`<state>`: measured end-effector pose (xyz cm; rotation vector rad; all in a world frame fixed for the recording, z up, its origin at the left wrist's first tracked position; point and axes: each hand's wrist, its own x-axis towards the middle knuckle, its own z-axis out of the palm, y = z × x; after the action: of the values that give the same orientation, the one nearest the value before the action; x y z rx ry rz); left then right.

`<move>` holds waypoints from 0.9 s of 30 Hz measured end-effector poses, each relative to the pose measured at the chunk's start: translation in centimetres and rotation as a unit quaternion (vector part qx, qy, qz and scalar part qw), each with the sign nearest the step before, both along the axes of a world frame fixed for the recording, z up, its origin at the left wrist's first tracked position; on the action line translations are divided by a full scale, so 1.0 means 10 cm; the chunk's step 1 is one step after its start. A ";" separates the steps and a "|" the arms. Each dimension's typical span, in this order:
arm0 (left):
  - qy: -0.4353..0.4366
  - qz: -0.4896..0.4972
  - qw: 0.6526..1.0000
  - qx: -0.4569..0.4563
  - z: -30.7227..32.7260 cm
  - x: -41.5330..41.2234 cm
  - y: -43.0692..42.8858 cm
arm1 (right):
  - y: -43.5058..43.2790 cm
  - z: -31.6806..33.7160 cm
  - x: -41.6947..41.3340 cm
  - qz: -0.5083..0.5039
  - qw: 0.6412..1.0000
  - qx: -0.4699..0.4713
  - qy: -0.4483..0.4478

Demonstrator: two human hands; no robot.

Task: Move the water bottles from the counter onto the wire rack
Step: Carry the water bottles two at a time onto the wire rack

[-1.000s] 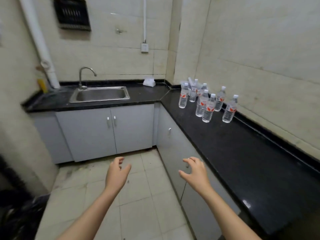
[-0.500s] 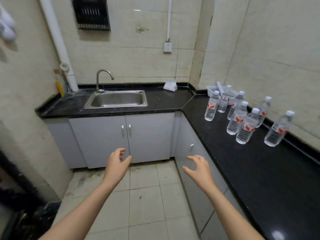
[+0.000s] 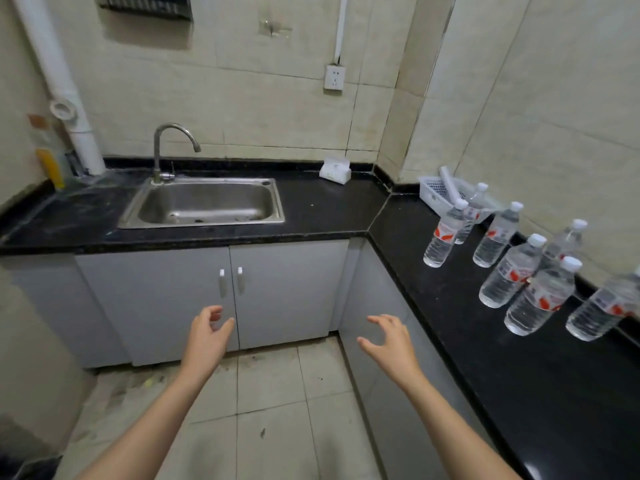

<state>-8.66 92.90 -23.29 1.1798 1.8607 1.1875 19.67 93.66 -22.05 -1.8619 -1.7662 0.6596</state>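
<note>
Black table (image 3: 467,341) at right, clear bottles (image 3: 441,237) upright on it — seven, perhaps, the far-right one blurred, left hand (image 3: 207,336) and right hand (image 3: 391,342) over the floor (image 3: 277,393), well apart from them, fingers (image 3: 379,320) loosely spread — holding nothing, sink (image 3: 204,202) ahead

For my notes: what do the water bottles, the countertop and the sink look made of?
Water bottles: clear thin plastic, ribbed walls, white caps. Countertop: black polished stone, perhaps granite or a look-alike; speckled, glossy highlights. Sink: stainless steel, brushed, by its dull grey sheen.
</note>
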 end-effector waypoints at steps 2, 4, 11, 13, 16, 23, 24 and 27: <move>-0.005 -0.028 1.000 0.000 0.01 -0.06 0.39 | 0.26 0.02 -0.04 -0.025 1.000 -0.008 -0.002; -0.010 -0.059 0.998 -0.001 0.04 -0.08 0.76 | 0.48 0.05 -0.07 -0.061 0.998 -0.009 0.002; -0.033 -0.135 0.990 -0.016 -0.17 0.12 1.78 | 0.92 -0.04 0.07 -0.152 0.988 -0.037 -0.014; -0.041 -0.161 0.986 -0.029 -0.24 0.33 2.00 | 1.01 -0.10 0.20 -0.175 0.983 -0.047 -0.018; -0.040 -0.199 0.979 -0.030 -0.28 0.71 2.39 | 1.25 -0.12 0.48 -0.207 0.977 -0.049 -0.030; -0.020 -0.255 0.967 -0.005 -0.18 1.58 3.43 | 2.21 -0.20 1.18 -0.267 0.963 0.015 0.013; -0.013 -0.261 0.965 0.001 -0.15 1.71 3.60 | 2.36 -0.19 1.28 -0.274 0.961 0.023 0.024; 0.014 -0.267 0.963 0.013 -0.05 2.11 4.07 | 2.75 -0.16 1.60 -0.309 0.947 0.048 0.073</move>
<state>12.45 133.62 -23.77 1.5887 1.4098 0.8892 35.65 121.12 -23.64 -2.0794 -1.0079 0.4384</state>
